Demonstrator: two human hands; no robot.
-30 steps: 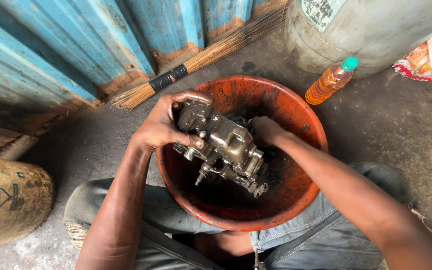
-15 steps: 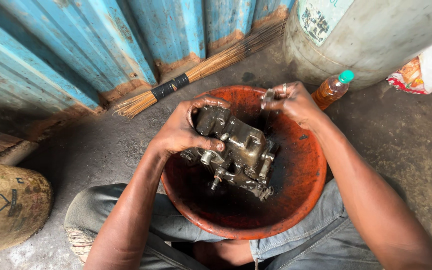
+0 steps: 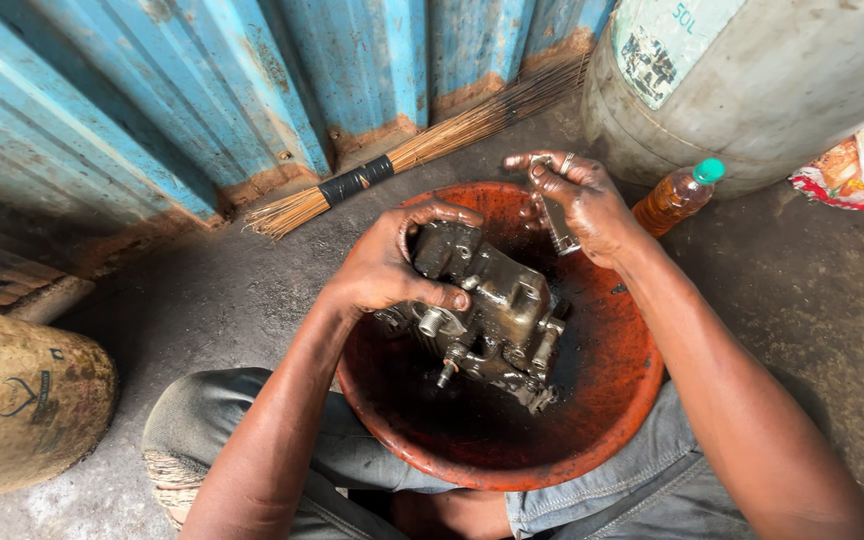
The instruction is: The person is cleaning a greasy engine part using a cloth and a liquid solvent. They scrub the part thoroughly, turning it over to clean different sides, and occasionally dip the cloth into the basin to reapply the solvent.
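Observation:
My left hand (image 3: 392,265) grips a greasy metal engine part (image 3: 497,310), a blocky casting with tubes and fittings, and holds it over a round red-orange basin (image 3: 612,400) with dark oily liquid in its bottom. My right hand (image 3: 577,200) is raised above the basin's far rim and pinches a small metal piece (image 3: 557,225) between its fingers, apart from the big part. The basin rests between my knees.
A bundle broom (image 3: 402,160) lies along the foot of the blue corrugated metal wall (image 3: 202,90). A large grey drum (image 3: 782,80) stands at the upper right, with a plastic bottle of amber liquid (image 3: 677,195) beside it. A yellowish container (image 3: 12,400) lies at the left.
My right hand has left the engine part and lifted toward the basin's far rim with a small metal piece. My left hand still holds the part in the basin.

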